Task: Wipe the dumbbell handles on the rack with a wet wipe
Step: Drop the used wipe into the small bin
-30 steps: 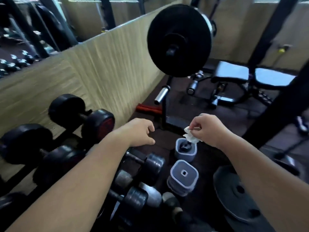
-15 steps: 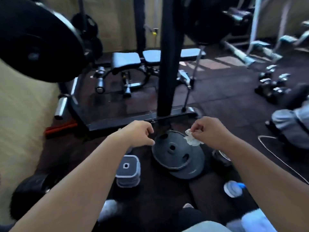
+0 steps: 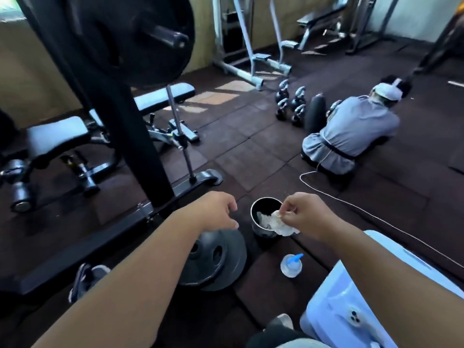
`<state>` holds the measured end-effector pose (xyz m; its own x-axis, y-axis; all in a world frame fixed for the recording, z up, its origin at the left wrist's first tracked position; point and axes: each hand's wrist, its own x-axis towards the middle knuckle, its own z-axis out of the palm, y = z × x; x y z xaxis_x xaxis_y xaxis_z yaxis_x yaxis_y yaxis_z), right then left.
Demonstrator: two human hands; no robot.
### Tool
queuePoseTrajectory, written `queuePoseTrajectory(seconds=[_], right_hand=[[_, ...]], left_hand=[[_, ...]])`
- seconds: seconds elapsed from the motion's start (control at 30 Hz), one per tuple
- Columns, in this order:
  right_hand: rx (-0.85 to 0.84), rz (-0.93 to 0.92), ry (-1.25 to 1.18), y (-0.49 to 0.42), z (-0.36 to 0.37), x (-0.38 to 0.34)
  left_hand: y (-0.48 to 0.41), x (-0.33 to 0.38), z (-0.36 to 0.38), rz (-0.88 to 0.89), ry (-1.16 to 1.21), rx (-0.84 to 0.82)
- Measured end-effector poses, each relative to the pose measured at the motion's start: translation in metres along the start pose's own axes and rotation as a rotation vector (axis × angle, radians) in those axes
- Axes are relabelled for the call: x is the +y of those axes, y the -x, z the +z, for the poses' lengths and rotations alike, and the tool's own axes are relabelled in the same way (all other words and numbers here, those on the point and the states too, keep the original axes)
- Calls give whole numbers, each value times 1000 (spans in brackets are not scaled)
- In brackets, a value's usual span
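The right hand is pinching a crumpled white wipe between thumb and fingertips, holding it right over the open mouth of a small black bin on the floor — white scraps are lying inside. The left hand is hanging just beside the bin, above a black weight plate, fingers loosely curled and gripping nothing. The dumbbell rack is not showing in this view, so the handles cannot be checked from here.

Handling: the wipe is looking soft, limp and very light, bunching into a wad — likely damp, so it may be clinging to the fingers on release. A light fingertip pinch on the bunched middle is seeming enough; no squeeze needed. Judging by position, the person is probably discarding it, though pulling it out cannot be ruled out.

A small capped bottle is standing near the bin, and another person is sitting well apart on the floor.
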<state>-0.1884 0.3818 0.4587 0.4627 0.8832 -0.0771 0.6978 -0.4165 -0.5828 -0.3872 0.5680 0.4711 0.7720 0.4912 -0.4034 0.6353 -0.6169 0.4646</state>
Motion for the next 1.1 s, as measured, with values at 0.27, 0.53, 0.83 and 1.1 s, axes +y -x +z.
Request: queuePoseTrajectory(seconds=[0.27, 0.53, 0.83, 1.1], right_hand=[[19, 126, -97, -60, -28, 98], [22, 245, -222, -77, -24, 142], [22, 367, -241, -99, -4, 158], [91, 563, -232, -154, 30, 165]], left_hand=[[-115, 62, -11, -13, -122, -115], [-178, 92, -12, -4, -257, -207], [-246, 91, -6, 86, -318, -310], [-341, 57, 11, 184, -315, -436]])
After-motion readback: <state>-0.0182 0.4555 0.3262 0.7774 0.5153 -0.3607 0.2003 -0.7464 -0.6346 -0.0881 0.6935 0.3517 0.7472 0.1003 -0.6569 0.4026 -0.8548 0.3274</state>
